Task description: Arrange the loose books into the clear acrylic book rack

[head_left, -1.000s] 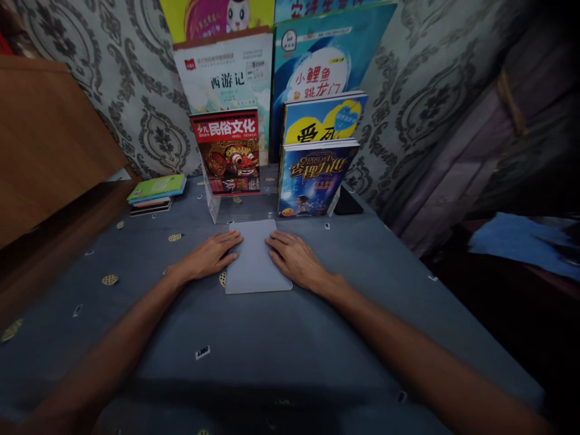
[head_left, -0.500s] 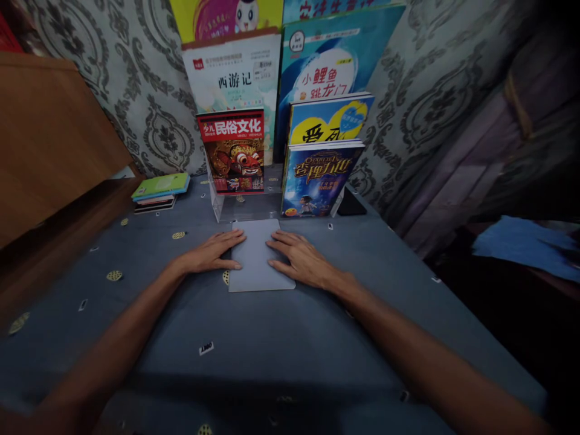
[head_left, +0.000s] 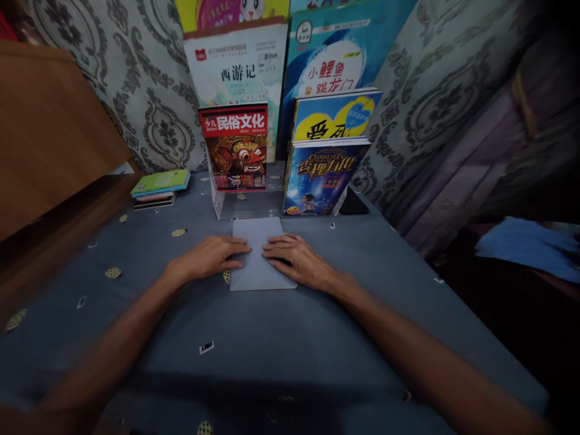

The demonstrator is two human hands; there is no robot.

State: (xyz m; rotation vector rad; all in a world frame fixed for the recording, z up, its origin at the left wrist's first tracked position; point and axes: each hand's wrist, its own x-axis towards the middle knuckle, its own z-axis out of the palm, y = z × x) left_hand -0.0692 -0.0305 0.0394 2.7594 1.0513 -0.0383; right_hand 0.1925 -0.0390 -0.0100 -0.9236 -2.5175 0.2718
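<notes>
A plain pale-grey rectangle with rounded corners (head_left: pixel 260 279) lies flat on the cloth-covered table in front of me; I cannot tell whether it is a notebook or a thin board. From its left side, the stretched fingers of my left hand (head_left: pixel 211 256) rest on it. My right hand (head_left: pixel 296 260) lies across its right edge, fingers extended and palm down. Neither hand grips anything. Just beyond the rectangle stands a clear acrylic book stand (head_left: pixel 247 207). A red-covered book (head_left: pixel 235 148) and a blue-covered book (head_left: pixel 319 178) lean in its front row.
Taller books, among them a white one (head_left: pixel 235 57) and a teal one (head_left: pixel 362 39), stand behind. A small stack of books (head_left: pixel 161 183) sits at the left. A dark flat object (head_left: pixel 354 204) lies right of the stand. A wooden panel (head_left: pixel 54 133) borders the left side.
Both hands have shifted slightly inward and nearer to me on the grey rectangle, their fingertips now closer together. The rectangle stays in place before the stand; the view has moved a little.
</notes>
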